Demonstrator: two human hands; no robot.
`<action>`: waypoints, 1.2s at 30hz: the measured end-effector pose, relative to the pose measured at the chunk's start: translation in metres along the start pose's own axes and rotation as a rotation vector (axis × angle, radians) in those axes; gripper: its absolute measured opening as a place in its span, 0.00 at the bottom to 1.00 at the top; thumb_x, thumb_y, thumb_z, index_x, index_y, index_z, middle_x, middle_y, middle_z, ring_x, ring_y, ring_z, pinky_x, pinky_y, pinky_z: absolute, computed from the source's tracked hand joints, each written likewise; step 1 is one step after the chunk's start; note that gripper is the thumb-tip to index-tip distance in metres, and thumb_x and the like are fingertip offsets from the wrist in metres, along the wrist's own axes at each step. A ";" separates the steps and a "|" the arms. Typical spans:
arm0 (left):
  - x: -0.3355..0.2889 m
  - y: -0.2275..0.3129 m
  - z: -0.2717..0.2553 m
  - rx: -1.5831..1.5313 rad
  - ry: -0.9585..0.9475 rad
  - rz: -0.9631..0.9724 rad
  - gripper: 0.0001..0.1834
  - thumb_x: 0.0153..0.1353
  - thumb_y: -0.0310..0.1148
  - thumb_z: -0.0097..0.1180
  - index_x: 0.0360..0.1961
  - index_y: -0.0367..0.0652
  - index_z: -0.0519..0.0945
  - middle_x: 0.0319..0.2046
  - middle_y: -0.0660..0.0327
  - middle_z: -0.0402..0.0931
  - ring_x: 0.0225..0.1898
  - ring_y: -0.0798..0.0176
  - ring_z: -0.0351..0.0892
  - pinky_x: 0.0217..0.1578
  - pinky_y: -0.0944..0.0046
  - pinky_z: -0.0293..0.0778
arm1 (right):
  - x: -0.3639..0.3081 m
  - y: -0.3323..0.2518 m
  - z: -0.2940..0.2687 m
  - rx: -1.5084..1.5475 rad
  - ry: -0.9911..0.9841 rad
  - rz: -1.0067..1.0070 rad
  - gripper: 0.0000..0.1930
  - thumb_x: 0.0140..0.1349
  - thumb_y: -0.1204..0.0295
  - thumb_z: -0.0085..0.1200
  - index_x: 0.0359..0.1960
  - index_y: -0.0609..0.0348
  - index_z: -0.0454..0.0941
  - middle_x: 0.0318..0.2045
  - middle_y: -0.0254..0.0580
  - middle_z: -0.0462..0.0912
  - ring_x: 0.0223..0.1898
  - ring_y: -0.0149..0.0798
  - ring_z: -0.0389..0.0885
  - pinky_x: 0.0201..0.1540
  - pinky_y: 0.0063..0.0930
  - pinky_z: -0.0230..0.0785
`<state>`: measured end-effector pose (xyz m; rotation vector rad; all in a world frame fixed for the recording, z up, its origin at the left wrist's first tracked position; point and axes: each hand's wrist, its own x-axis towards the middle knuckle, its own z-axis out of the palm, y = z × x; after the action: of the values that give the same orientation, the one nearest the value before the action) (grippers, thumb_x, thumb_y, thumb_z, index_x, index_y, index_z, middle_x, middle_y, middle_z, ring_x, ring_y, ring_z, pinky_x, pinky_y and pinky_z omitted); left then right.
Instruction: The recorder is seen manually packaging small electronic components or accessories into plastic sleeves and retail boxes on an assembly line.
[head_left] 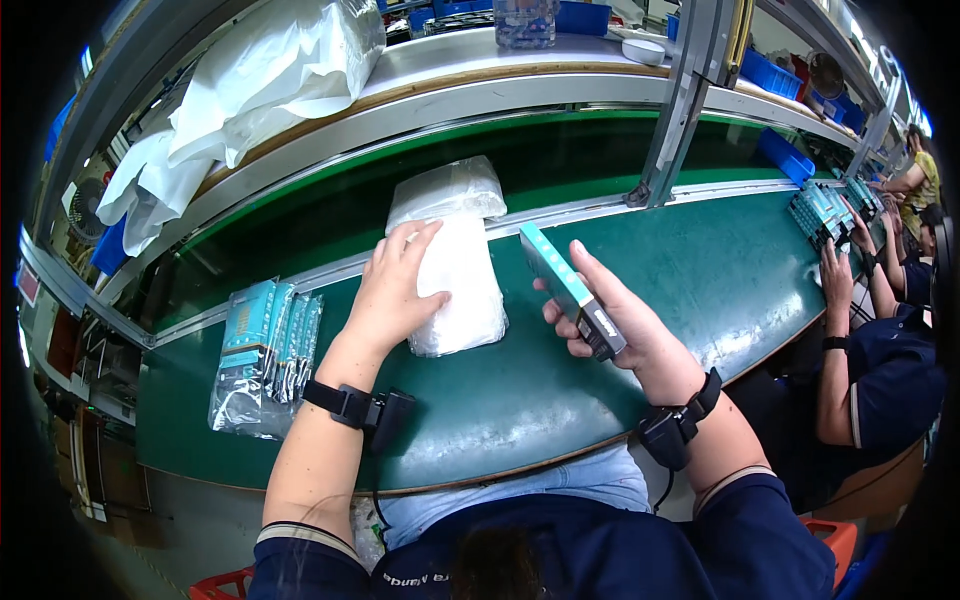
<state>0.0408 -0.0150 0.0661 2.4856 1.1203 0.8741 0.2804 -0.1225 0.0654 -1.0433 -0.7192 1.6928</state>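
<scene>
My right hand (610, 310) is wrapped round a slim teal and black box (562, 275), held tilted above the green table. With fingers spread, my left hand (400, 285) rests on the left edge of a stack of clear plastic bags (465, 285) over a white layer. A second bundle of clear plastic (470, 185) lies just behind that stack. To the left of my forearm, several teal and black boxes in clear bags (262, 335) lie overlapping in a pile.
The green table (720, 270) curves away right, where co-workers' hands (838, 275) handle teal boxes (822, 212) beside a blue bin (785, 157). A metal post (678, 120) rises at the table's back edge. White sheeting (275, 75) hangs off the shelf (430, 82).
</scene>
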 end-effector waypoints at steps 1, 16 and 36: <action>0.000 0.000 0.001 0.149 0.070 0.102 0.28 0.41 0.29 0.65 0.49 0.47 0.75 0.46 0.58 0.71 0.53 0.53 0.68 0.55 0.55 0.63 | 0.002 -0.002 0.006 0.033 0.009 0.048 0.32 0.62 0.42 0.43 0.47 0.64 0.69 0.26 0.39 0.74 0.20 0.26 0.72 0.15 0.17 0.62; -0.022 -0.017 -0.003 -0.151 0.002 0.082 0.09 0.50 0.19 0.55 0.35 0.34 0.78 0.33 0.56 0.76 0.36 0.52 0.77 0.39 0.64 0.73 | 0.024 0.016 0.019 0.123 -0.195 -0.056 0.25 0.59 0.75 0.54 0.55 0.74 0.61 0.43 0.49 0.78 0.43 0.36 0.81 0.47 0.29 0.75; -0.024 -0.010 -0.006 -0.203 0.001 0.015 0.13 0.45 0.15 0.55 0.35 0.35 0.78 0.33 0.53 0.77 0.38 0.54 0.77 0.40 0.64 0.72 | 0.033 0.022 0.039 0.246 -0.293 -0.030 0.23 0.59 0.75 0.52 0.56 0.73 0.64 0.43 0.50 0.79 0.39 0.36 0.83 0.41 0.26 0.78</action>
<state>0.0187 -0.0261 0.0561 2.3308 0.9621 0.9426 0.2313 -0.0987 0.0547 -0.6186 -0.6853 1.8750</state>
